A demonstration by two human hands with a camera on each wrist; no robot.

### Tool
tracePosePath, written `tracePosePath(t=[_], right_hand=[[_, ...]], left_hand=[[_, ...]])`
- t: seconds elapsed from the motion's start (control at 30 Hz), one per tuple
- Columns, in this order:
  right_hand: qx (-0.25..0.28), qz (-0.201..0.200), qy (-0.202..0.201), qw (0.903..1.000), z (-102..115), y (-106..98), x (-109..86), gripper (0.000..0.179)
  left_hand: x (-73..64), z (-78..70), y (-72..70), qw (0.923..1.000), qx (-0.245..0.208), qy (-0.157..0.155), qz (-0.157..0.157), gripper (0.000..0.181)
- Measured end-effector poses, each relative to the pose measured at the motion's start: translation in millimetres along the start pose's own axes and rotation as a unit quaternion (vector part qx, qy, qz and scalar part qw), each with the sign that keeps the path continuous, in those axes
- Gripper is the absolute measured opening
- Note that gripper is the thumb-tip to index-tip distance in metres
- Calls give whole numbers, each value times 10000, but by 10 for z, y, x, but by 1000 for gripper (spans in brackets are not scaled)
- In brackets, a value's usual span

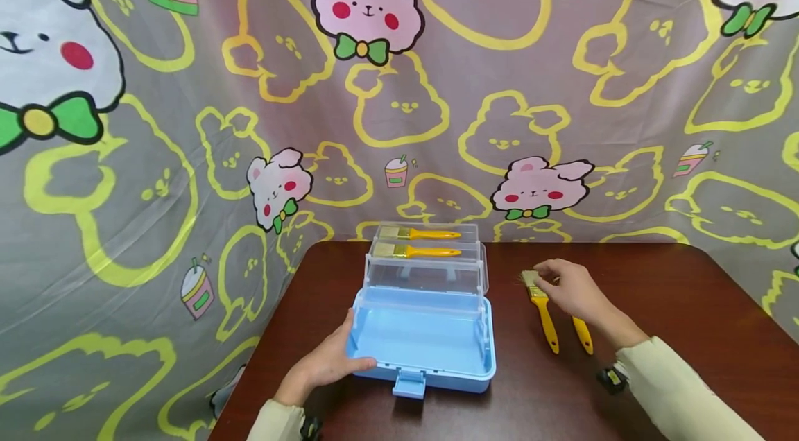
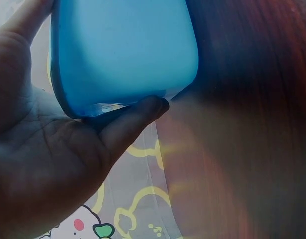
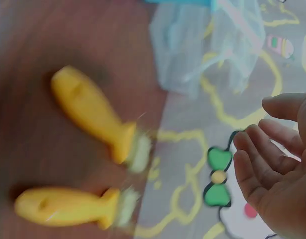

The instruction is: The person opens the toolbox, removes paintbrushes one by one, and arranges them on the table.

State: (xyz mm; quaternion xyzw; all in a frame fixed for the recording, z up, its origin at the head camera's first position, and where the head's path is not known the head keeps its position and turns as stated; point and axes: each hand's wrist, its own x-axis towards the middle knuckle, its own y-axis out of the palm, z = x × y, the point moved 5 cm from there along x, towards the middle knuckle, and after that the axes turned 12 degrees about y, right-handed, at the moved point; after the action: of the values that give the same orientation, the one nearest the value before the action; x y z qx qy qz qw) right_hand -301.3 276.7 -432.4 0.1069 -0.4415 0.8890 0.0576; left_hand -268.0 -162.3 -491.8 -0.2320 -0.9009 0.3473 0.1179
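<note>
A light blue toolbox [image 1: 418, 340] stands with its lid up and its clear trays [image 1: 472, 247] raised behind the bare base. My left hand [image 1: 324, 361] grips its front left corner, the thumb along the front wall and the fingers along the left side; the left wrist view shows the corner of the box [image 2: 128, 55] between them. To the right lie two yellow-handled paintbrushes, one paintbrush [image 1: 546, 320] in full view, the other paintbrush [image 1: 583, 337] mostly covered by my right hand [image 1: 577, 288]. That hand hovers over their bristle ends, fingers loosely bent, holding nothing in the right wrist view.
Two more paintbrushes lie in the raised trays, an upper paintbrush [image 1: 433, 234] and a lower paintbrush [image 1: 433, 252]. The front latch [image 1: 409, 383] hangs open. A patterned cloth [image 1: 437, 115] walls the back and sides of the brown table [image 1: 655, 330].
</note>
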Motion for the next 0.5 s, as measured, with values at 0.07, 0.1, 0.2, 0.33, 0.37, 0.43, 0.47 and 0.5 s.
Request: tracePosePath(t=[0.07, 0.1, 0.2, 0.33, 0.37, 0.43, 0.47, 0.5], right_hand=[[76, 31, -27, 10000, 112, 22, 48, 25], [98, 44, -27, 9999, 168, 33, 70, 26], [214, 97, 14, 9997, 309, 63, 136, 28], [227, 54, -57, 9997, 482, 95, 224, 28], [240, 49, -82, 9997, 522, 105, 245, 28], [263, 62, -129, 9996, 598, 126, 282, 29], [297, 86, -119, 9994, 634, 137, 294, 29], [339, 115, -107, 9993, 670, 147, 304, 30]], left_hand=[[0, -2, 1, 10000, -19, 16, -5, 115], [-1, 2, 3, 10000, -21, 1, -2, 116], [-3, 9, 10, 10000, -14, -9, -8, 116], [0, 19, 14, 10000, 2, -29, -33, 117], [2, 22, 13, 10000, 7, -33, -34, 117], [4, 28, 12, 10000, 12, -14, -37, 117], [4, 27, 11, 10000, 4, -1, -37, 117], [5, 30, 10, 10000, -2, 4, -37, 117]])
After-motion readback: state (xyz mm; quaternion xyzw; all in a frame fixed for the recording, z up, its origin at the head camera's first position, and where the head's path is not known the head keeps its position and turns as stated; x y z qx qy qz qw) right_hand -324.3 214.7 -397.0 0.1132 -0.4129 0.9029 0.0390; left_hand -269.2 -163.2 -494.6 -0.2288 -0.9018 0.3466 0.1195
